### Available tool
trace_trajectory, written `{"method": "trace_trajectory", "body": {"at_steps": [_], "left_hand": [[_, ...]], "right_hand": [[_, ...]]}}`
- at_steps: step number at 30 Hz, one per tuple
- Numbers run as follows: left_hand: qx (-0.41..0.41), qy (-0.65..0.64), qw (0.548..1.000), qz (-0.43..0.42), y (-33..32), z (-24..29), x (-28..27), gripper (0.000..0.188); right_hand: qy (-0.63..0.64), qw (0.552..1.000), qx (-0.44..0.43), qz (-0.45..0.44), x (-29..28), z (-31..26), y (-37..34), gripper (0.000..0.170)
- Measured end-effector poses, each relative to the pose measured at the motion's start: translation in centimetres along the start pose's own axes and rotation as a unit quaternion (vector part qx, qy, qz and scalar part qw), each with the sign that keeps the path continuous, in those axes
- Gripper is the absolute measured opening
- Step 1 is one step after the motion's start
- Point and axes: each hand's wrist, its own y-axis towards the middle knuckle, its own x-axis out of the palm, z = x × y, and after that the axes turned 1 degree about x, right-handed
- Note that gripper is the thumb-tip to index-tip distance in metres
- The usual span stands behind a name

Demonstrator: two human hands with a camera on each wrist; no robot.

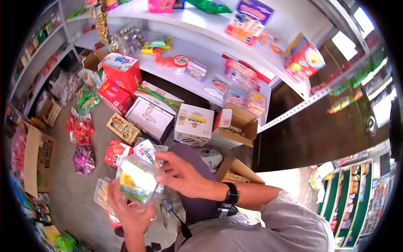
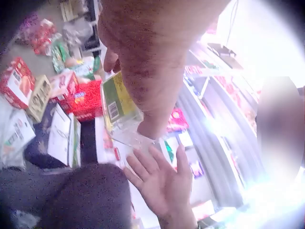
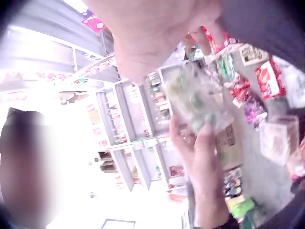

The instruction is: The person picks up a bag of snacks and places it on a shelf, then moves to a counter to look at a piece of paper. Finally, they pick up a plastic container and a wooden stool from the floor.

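Note:
My left hand (image 1: 131,212) grips a clear plastic box (image 1: 136,180) with a yellow-and-green label, holding it up over the floor. In the left wrist view, the box's side shows a barcode label (image 2: 113,109). My right hand (image 1: 187,178) is raised beside the box with its fingers spread and fingertips close to its right edge. Its palm faces the box in the left wrist view, holding nothing. Below the box, another clear container (image 1: 100,195) with tan food inside stands near the left hand.
Cartons crowd the floor ahead, among them a white carton (image 1: 194,124), an open-topped box (image 1: 149,119) and red boxes (image 1: 121,69). Red packets (image 1: 79,128) and a purple bag (image 1: 84,159) lie to the left. White shelves (image 1: 201,54) with packaged goods run along the back.

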Motion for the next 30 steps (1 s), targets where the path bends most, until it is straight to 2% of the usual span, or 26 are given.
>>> {"method": "trace_trajectory", "body": {"at_steps": [1,2,5,6,7,8,9,11,13,14,15,17,18,20,23,24,27,30], "left_hand": [[0.025,0.025,0.999,0.002,0.2,2.5,0.4,0.104],[0.015,0.009,1.0,-0.006,0.3,4.4,0.9,0.104],[-0.031,-0.054,0.998,-0.031,0.0,8.3,1.7,0.103],[-0.051,-0.082,0.995,-0.04,-0.3,8.9,1.8,0.103],[-0.074,-0.11,0.99,-0.05,-0.6,9.4,1.8,0.102],[-0.093,-0.122,0.986,-0.062,-0.9,9.8,1.2,0.09],[-0.121,-0.135,0.982,-0.061,-1.6,9.4,1.2,0.086],[-0.177,-0.161,0.969,-0.056,-4.0,7.3,1.0,0.078],[-0.149,-0.029,0.985,-0.078,-8.3,2.6,1.0,0.069],[-0.136,0.038,0.986,-0.089,-10.2,1.2,1.0,0.065],[-0.163,0.041,0.98,-0.109,-11.3,1.5,0.8,0.056],[-0.217,0.046,0.963,-0.151,-13.1,2.4,0.1,0.043],[-0.184,0.04,0.97,-0.156,-14.7,1.4,0.4,0.04],[-0.118,0.024,0.979,-0.164,-17.2,-1.0,1.6,0.036],[-0.133,0.027,0.975,-0.174,-16.3,1.8,2.0,0.029],[-0.148,0.029,0.972,-0.178,-15.4,2.9,2.0,0.031],[-0.155,0.029,0.969,-0.191,-14.8,3.3,2.4,0.032],[-0.154,0.029,0.968,-0.194,-15.0,3.0,2.7,0.033]], "right_hand": [[0.019,0.997,0.052,-0.045,-0.6,-1.6,-0.6,0.065],[-0.079,0.995,-0.059,0.022,-0.5,-0.7,-1.3,0.065],[0.064,0.998,-0.01,-0.015,-4.4,0.7,-1.4,0.064],[0.084,0.994,0.055,-0.035,-6.9,-0.7,-1.1,0.062],[0.074,0.996,0.05,-0.003,-9.2,0.7,-0.1,0.061],[0.092,0.994,0.035,0.04,-12.0,-0.1,0.7,0.062],[0.047,0.996,0.03,0.069,-15.4,1.3,2.6,0.066],[0.055,0.988,0.042,0.138,-22.8,1.0,5.0,0.071],[-0.084,0.976,0.024,0.198,-32.0,4.6,8.6,0.071],[-0.113,0.967,0.042,0.223,-35.2,4.4,9.1,0.072],[-0.144,0.957,0.059,0.245,-37.9,4.2,9.6,0.072],[-0.204,0.942,0.121,0.237,-41.8,3.6,10.2,0.072],[-0.213,0.943,0.14,0.215,-43.5,4.2,10.8,0.072],[-0.231,0.941,0.178,0.172,-46.1,6.4,11.9,0.073],[-0.246,0.936,0.22,0.122,-47.7,9.3,13.0,0.071],[-0.179,0.951,0.223,0.119,-48.1,9.5,13.0,0.07],[-0.119,0.955,0.232,0.141,-48.2,9.4,12.2,0.069],[-0.114,0.954,0.237,0.146,-48.6,8.8,11.7,0.065]]}}
